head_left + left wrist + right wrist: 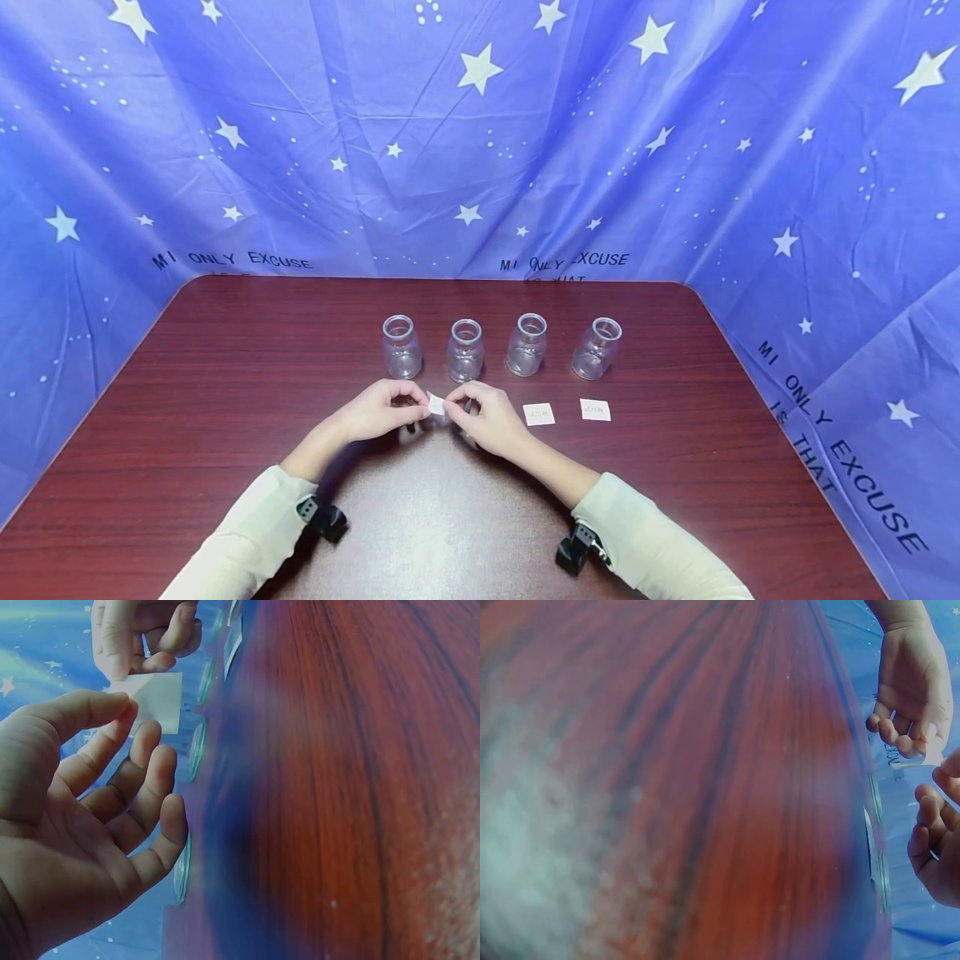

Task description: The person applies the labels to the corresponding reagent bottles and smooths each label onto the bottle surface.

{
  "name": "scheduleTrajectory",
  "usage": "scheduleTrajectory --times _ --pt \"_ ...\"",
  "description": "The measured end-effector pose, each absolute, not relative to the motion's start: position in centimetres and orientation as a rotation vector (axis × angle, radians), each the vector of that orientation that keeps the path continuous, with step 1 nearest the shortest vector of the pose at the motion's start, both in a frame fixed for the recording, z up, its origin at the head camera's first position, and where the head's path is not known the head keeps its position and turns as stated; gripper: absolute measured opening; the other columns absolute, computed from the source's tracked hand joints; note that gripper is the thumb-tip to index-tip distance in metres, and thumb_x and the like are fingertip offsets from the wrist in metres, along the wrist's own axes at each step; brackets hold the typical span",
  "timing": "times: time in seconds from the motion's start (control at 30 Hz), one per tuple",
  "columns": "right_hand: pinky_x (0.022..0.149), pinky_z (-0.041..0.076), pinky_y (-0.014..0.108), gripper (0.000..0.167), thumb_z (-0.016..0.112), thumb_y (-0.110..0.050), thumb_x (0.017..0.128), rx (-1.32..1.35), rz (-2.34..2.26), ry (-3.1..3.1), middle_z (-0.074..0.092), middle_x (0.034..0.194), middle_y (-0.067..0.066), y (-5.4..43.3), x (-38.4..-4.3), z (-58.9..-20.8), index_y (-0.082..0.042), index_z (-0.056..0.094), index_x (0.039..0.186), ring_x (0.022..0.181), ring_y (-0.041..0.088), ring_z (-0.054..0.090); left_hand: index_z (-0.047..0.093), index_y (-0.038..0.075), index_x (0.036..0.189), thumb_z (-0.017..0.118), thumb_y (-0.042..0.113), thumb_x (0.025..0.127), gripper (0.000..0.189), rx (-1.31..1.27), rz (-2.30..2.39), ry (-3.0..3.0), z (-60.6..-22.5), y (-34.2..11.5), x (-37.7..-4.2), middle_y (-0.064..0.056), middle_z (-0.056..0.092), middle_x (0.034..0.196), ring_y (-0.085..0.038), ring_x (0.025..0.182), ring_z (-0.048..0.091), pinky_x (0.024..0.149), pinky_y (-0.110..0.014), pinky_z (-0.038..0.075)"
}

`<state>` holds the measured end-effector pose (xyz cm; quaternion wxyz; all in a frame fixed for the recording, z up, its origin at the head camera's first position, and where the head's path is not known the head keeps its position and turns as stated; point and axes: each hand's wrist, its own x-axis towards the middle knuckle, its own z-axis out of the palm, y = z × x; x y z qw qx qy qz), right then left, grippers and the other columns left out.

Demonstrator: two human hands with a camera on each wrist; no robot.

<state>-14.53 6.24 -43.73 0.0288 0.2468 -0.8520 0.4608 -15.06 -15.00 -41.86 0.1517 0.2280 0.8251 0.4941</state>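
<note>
A small white paper label (pixel 437 405) is held up over the table between both hands. My left hand (pixel 375 410) pinches its left edge with thumb and forefinger; in the left wrist view the other fingers are loosely bent away from the label (pixel 161 705). My right hand (pixel 491 418) pinches the opposite edge. Just behind the hands stand several clear glass jars in a row, with a left jar (pixel 403 350) and a second jar (pixel 466 354) nearest. Two more labels lie flat right of my right hand: one label (pixel 538 414) and another label (pixel 596 410), both with faint writing.
The third jar (pixel 527 348) and the rightmost jar (pixel 596 350) stand upright and open-mouthed behind the flat labels. All rest on a dark red wooden table (pixel 225 375). A blue star-printed curtain (pixel 420 192) hangs around its far and side edges.
</note>
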Motion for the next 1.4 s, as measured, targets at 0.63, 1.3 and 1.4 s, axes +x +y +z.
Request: scheduleTrajectory --times 0.63,1.3,1.4 --pt "0.046 0.032 0.017 0.005 0.064 -0.013 0.086 0.601 1.515 -2.638 0.05 0.06 -0.002 6.9 -14.8 -43.8 -0.012 0.068 0.084 0.05 0.004 0.039 0.066 0.008 0.087 0.064 0.018 0.085 0.01 0.575 1.32 2.445 -42.4 -15.6 -15.2 -0.006 0.066 0.079 -0.015 0.071 0.059 0.064 -0.022 0.047" --pt "0.046 0.031 0.016 0.006 0.064 -0.012 0.086 0.573 1.541 -2.56 0.056 0.063 -0.001 7.6 -15.0 -43.6 -0.009 0.068 0.084 0.05 0.006 0.04 0.064 0.009 0.085 0.064 0.02 0.085 0.011 0.494 1.305 2.481 -42.7 -15.6 -15.1 -0.006 0.064 0.075 -0.009 0.065 0.055 0.06 -0.022 0.045" --pt "0.046 0.032 0.016 0.006 0.064 -0.012 0.086 0.556 1.522 -2.573 0.057 0.064 -0.002 7.8 -15.1 -43.7 -0.009 0.068 0.084 0.05 0.005 0.039 0.064 0.009 0.085 0.064 0.02 0.086 0.011 0.48 1.296 2.486 -42.8 -15.6 -15.1 -0.005 0.063 0.074 -0.009 0.065 0.054 0.058 -0.022 0.045"
